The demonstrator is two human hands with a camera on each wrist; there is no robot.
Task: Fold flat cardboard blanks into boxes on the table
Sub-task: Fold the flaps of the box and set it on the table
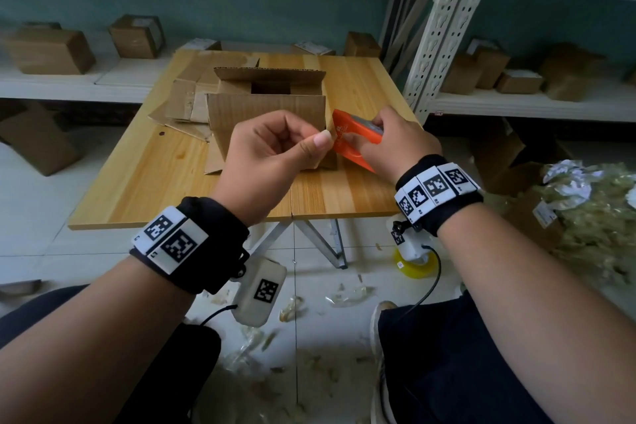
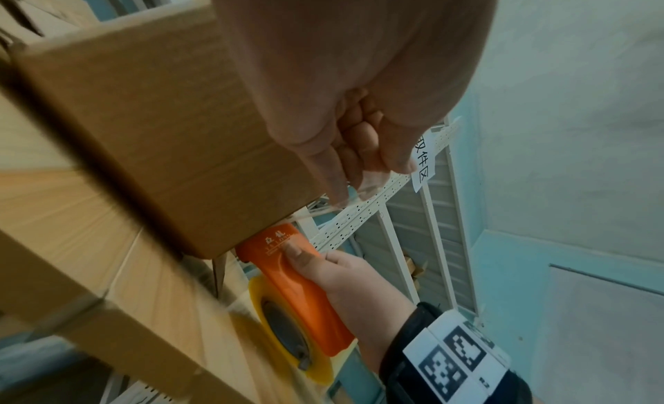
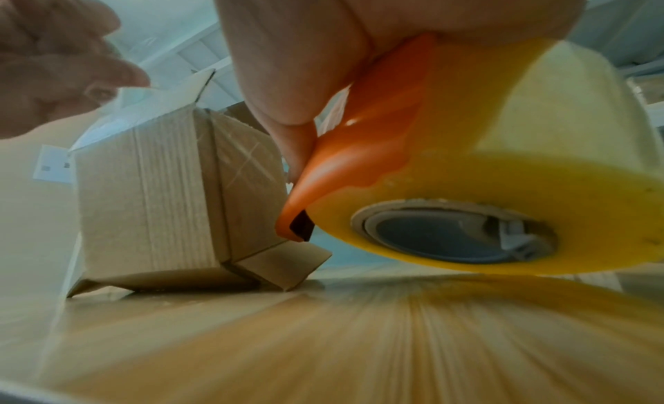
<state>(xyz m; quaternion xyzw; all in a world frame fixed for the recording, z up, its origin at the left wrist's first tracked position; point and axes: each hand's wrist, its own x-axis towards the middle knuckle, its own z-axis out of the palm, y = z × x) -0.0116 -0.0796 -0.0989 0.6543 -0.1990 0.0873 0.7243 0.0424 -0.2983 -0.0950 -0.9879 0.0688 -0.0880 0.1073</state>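
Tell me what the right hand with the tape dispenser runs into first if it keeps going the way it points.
Most likely the cardboard box. The right hand aims the orange tape dispenser leftward at the box's near right corner, where the left hand pinches the tape end. Depth is unclear, so the left thumb might come first.

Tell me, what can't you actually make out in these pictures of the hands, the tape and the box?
- Head view: the left hand covers the box front and the tape end.
- Head view: the right hand hides most of the tape dispenser.
- Left wrist view: the box's open top is cut off by the edge.
- Right wrist view: the dispenser's blade is blurred.
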